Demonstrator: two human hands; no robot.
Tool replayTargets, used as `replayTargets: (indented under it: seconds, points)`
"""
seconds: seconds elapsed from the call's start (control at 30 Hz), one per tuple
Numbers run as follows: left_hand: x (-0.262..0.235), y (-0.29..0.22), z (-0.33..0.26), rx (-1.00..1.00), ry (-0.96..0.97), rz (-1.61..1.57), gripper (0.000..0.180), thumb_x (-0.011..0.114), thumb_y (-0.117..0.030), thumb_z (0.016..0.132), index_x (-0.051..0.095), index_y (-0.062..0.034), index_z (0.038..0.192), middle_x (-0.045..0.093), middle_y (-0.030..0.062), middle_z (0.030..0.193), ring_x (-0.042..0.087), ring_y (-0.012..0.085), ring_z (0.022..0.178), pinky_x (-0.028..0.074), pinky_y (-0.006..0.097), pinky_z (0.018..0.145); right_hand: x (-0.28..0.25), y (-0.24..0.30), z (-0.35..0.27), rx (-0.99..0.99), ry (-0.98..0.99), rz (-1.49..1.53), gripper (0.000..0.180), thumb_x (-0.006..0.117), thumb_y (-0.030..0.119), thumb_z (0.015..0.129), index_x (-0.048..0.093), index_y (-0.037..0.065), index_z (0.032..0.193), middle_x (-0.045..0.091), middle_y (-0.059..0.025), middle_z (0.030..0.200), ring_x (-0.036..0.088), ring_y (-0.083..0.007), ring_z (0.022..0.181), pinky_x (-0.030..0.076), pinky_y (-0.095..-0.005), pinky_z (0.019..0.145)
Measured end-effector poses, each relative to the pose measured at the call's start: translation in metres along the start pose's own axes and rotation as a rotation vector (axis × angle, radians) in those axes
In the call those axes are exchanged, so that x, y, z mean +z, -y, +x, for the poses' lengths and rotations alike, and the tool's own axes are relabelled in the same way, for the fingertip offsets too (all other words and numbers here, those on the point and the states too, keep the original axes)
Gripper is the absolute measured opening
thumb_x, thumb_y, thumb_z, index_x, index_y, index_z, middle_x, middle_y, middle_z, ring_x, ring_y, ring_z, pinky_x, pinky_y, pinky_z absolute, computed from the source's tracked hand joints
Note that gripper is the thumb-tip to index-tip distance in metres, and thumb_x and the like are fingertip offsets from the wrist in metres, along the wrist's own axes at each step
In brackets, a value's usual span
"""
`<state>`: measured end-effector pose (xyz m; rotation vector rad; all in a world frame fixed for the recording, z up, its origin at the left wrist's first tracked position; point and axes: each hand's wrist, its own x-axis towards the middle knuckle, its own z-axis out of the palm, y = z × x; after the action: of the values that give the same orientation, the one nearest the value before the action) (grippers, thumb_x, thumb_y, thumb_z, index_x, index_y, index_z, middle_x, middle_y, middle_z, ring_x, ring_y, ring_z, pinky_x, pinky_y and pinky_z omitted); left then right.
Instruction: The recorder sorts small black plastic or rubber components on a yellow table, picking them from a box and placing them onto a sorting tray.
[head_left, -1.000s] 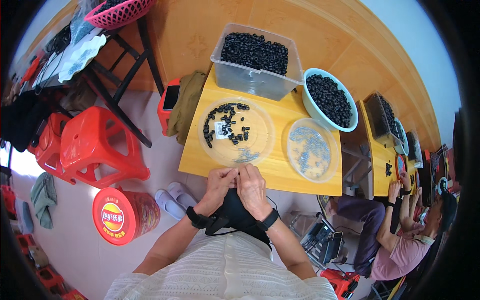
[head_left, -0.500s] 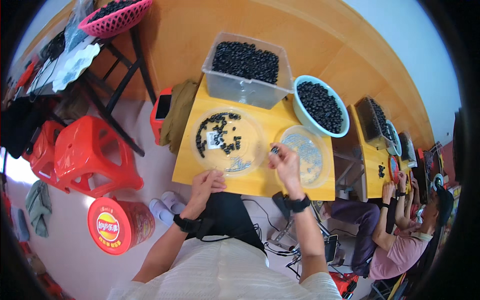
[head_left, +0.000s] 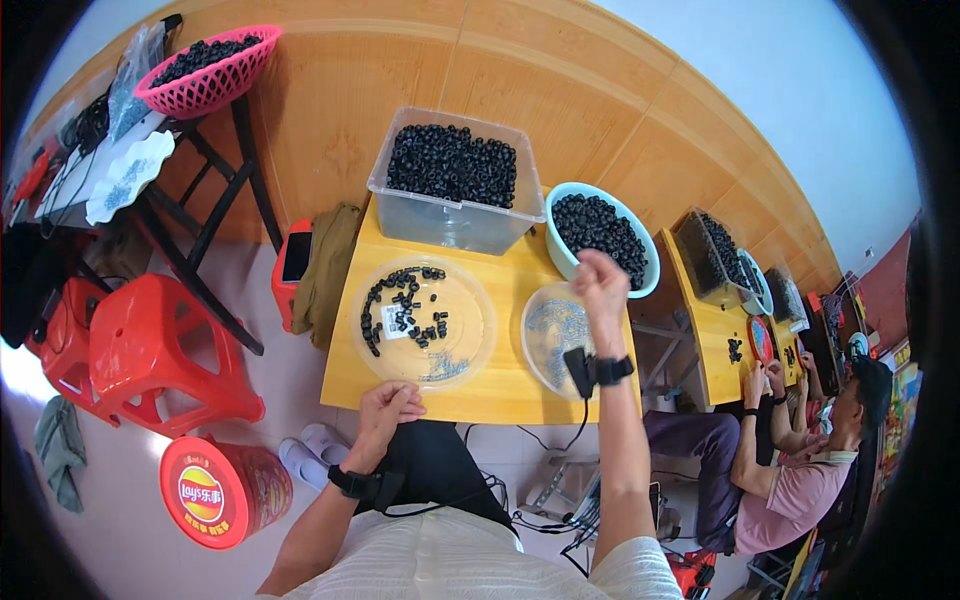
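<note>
At the far left I see a pink basket (head_left: 222, 88) heaped with black pieces, with red stools (head_left: 165, 335) below it and a red round tub (head_left: 205, 495) nearer the person. Next comes the left hand (head_left: 385, 412), just off the front edge of the yellow bench (head_left: 490, 402), much where it was half a second ago; its grip is curled, thumb and fingers close together, and I can't tell whether anything is pinched there. Behind it lies the clear round dish (head_left: 470, 330), its black pieces (head_left: 374, 318) in the same loose arc and scatter as before, with thin silvery bits (head_left: 443, 367) at its near side. The clear box (head_left: 450, 228) of black pieces stands behind that dish, unmoved. To the right is the second clear dish (head_left: 545, 372), holding more silvery bits. The biggest change is the right hand (head_left: 603, 293): a second ago it met the left, then it carried a dark piece beside this dish, and now it is raised over the near edge of the pale blue bowl (head_left: 652, 280) full of black pieces. Its grip is curled; whether it holds anything, I can't tell. Farthest right, a co-worker (head_left: 800, 500) sits at another bench (head_left: 712, 365), hands together.
</note>
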<state>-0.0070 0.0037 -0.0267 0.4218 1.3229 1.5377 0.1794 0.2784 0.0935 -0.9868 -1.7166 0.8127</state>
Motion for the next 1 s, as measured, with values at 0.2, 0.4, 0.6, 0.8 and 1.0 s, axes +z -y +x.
replayTargets:
  seconds: [0.2,0.4,0.6,0.8,1.0]
  points:
    - [0.002,-0.001,0.0,0.027,-0.011,0.018,0.023,0.054,-0.021,0.088,0.058,0.0008,0.096,0.061,0.0091,0.081,0.063,0.015,0.069,0.051,0.021,0.06,0.049,0.007,-0.085,0.062,0.438,-0.176,0.013,0.058,0.006,0.077,0.064,-0.003,0.085,0.062,-0.0096,0.065,0.057,-0.0125,0.056,0.046,-0.0258,0.054]
    - [0.004,-0.007,0.001,0.014,0.026,0.05,0.023,0.052,-0.02,0.088,0.06,0.0013,0.089,0.062,0.0102,0.077,0.063,0.0163,0.067,0.052,0.023,0.06,0.096,0.009,-0.105,-0.062,0.57,-0.163,0.013,0.056,0.004,0.074,0.064,0.0,0.083,0.063,-0.016,0.073,0.063,-0.0286,0.068,0.048,-0.0351,0.062]
    - [-0.001,-0.007,0.0,-0.002,0.02,0.089,0.023,0.051,-0.019,0.089,0.06,0.0014,0.087,0.062,0.0098,0.074,0.063,0.0166,0.065,0.052,0.023,0.059,0.14,0.033,-0.095,-0.19,0.724,-0.312,0.011,0.055,0.005,0.074,0.064,0.004,0.079,0.061,-0.0182,0.075,0.061,-0.0327,0.073,0.048,-0.0387,0.065]
    - [-0.001,-0.002,0.003,0.015,0.02,0.031,0.019,0.053,-0.016,0.087,0.061,0.0019,0.085,0.062,0.009,0.071,0.063,0.0147,0.062,0.051,0.021,0.055,0.177,0.044,-0.098,-0.288,0.788,-0.369,0.014,0.056,0.002,0.07,0.063,0.001,0.082,0.062,-0.017,0.087,0.059,-0.0348,0.082,0.047,-0.0413,0.073]
    - [-0.001,0.0,0.005,0.003,0.016,0.01,0.017,0.051,-0.012,0.088,0.06,0.0024,0.085,0.062,0.0097,0.071,0.063,0.0149,0.062,0.051,0.022,0.055,0.2,0.044,-0.105,-0.562,0.854,-0.368,0.02,0.059,-0.002,0.065,0.06,0.001,0.085,0.055,-0.0115,0.089,0.056,-0.0318,0.085,0.046,-0.0384,0.072]
